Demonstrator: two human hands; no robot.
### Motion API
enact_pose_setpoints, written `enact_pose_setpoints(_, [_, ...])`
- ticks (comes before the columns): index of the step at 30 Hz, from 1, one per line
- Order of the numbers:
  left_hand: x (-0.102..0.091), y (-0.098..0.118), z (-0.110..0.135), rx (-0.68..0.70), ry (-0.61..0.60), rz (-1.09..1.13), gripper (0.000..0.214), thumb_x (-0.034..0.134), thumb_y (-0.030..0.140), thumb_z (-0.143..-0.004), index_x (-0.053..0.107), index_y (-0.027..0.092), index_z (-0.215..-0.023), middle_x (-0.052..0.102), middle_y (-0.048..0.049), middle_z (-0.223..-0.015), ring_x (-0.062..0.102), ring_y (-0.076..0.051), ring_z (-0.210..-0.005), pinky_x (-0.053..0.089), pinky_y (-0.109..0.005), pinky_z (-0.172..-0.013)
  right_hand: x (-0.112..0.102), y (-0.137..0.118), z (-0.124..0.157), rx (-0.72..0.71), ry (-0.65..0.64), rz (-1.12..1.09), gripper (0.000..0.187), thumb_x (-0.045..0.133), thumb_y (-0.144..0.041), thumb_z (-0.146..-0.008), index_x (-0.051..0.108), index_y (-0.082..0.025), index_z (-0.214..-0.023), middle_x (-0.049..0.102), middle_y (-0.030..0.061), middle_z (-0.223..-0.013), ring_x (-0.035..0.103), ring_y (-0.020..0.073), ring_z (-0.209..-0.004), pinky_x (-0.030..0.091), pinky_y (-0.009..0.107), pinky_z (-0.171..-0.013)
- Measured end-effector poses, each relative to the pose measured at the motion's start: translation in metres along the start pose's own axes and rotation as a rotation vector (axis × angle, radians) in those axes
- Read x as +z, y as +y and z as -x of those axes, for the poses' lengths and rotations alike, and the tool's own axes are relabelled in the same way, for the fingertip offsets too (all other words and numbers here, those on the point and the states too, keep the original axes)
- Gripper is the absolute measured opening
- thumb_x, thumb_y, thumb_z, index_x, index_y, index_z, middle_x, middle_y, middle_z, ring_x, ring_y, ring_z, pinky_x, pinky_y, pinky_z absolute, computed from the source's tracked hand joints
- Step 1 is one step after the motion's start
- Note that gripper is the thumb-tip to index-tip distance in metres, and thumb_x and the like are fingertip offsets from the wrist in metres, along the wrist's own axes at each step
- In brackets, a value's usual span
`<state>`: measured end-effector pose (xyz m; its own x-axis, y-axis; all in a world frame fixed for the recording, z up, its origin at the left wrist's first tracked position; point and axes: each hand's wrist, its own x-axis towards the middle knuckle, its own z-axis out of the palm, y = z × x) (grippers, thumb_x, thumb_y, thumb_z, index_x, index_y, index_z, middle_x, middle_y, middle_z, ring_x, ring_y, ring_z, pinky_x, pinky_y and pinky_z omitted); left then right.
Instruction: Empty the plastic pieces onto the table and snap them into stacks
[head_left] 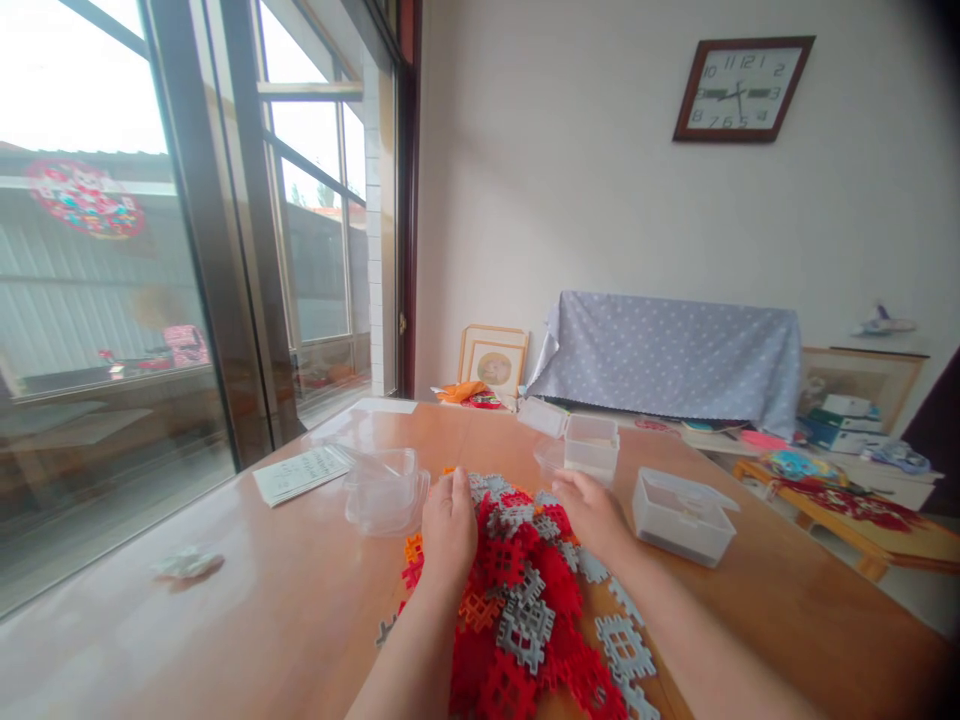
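Note:
A heaped pile of flat interlocking plastic building pieces (525, 620) in red, grey and orange lies on the table. My left hand (450, 525) is at the pile's left side, fingers pointing forward and touching or nearly touching the pieces. On the right side, my right hand (596, 515) reaches in with its fingers stretched toward the pile's far edge. Both hands look open, and no piece shows clearly in either. Some fingertips are hidden. Loose grey pieces (624, 645) lie beside my right forearm.
Clear plastic boxes stand around the pile: a left one (382, 495), a back one (591, 445) and a right one (682, 520). A printed sheet (296, 475) and a small crumpled clear packet (187, 562) lie on the left of the wooden table (300, 620). Windows border the left.

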<state>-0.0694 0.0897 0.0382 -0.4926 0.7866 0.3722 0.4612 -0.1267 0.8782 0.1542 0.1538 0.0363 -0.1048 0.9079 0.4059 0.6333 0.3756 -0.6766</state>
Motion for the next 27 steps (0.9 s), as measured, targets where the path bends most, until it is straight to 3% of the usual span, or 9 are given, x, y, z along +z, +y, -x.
enact_pose_setpoints(6, [0.003, 0.006, 0.010, 0.078, -0.110, -0.292, 0.057, 0.037, 0.066, -0.096, 0.066, 0.024, -0.120, 0.066, -0.0123, -0.129, 0.056, -0.033, -0.123, 0.042, -0.046, -0.103, -0.021, 0.054, 0.007, 0.129, -0.057, 0.153, 0.035, 0.063, -0.047, -0.082, 0.076, -0.021, -0.102, 0.074, 0.0124, -0.115, 0.063, 0.0346, -0.117, 0.041, 0.047, -0.104])
enact_pose_setpoints(10, [0.007, 0.003, 0.018, 0.126, -0.213, -0.423, 0.070, 0.048, 0.079, -0.084, 0.061, 0.029, -0.131, 0.056, -0.0117, -0.146, 0.045, -0.037, -0.136, 0.033, -0.052, -0.110, -0.015, 0.062, 0.015, 0.169, -0.107, 0.133, 0.031, 0.066, -0.048, -0.079, 0.077, -0.022, -0.090, 0.077, 0.0112, -0.101, 0.066, 0.0349, -0.107, 0.044, 0.047, -0.098])
enact_pose_setpoints(13, [0.010, 0.000, 0.019, 0.120, -0.268, -0.480, 0.072, 0.052, 0.078, -0.081, 0.059, 0.030, -0.133, 0.051, -0.0119, -0.150, 0.043, -0.038, -0.138, 0.033, -0.052, -0.111, -0.014, 0.060, 0.015, 0.184, -0.121, 0.051, 0.034, 0.061, -0.049, -0.082, 0.077, -0.024, -0.098, 0.078, 0.0072, -0.101, 0.069, 0.0308, -0.102, 0.047, 0.043, -0.094])
enact_pose_setpoints(18, [0.011, -0.002, 0.018, 0.118, -0.292, -0.508, 0.052, 0.058, 0.060, -0.085, 0.060, 0.030, -0.128, 0.055, -0.0096, -0.144, 0.048, -0.034, -0.132, 0.038, -0.045, -0.106, -0.017, 0.053, 0.010, 0.236, -0.071, -0.107, 0.047, 0.048, -0.052, -0.089, 0.073, -0.022, -0.115, 0.079, 0.0040, -0.099, 0.071, 0.0270, -0.094, 0.053, 0.038, -0.086])
enact_pose_setpoints(23, [0.012, -0.003, 0.015, 0.142, -0.273, -0.505, 0.027, 0.055, 0.040, -0.089, 0.066, 0.026, -0.109, 0.067, -0.0084, -0.120, 0.060, -0.028, -0.113, 0.043, -0.036, -0.093, -0.008, 0.042, 0.010, 0.249, -0.085, -0.219, 0.041, 0.056, -0.045, -0.083, 0.075, -0.019, -0.109, 0.079, 0.0063, -0.103, 0.072, 0.0292, -0.099, 0.053, 0.041, -0.090])
enact_pose_setpoints(27, [0.013, -0.006, 0.013, 0.137, -0.235, -0.433, 0.021, 0.055, 0.033, -0.088, 0.066, 0.023, -0.103, 0.070, -0.0085, -0.108, 0.063, -0.025, -0.104, 0.044, -0.033, -0.087, -0.001, 0.028, 0.011, 0.201, -0.080, -0.290, 0.045, 0.056, -0.041, -0.083, 0.070, -0.018, -0.118, 0.078, 0.0087, -0.110, 0.072, 0.0288, -0.102, 0.054, 0.041, -0.093])
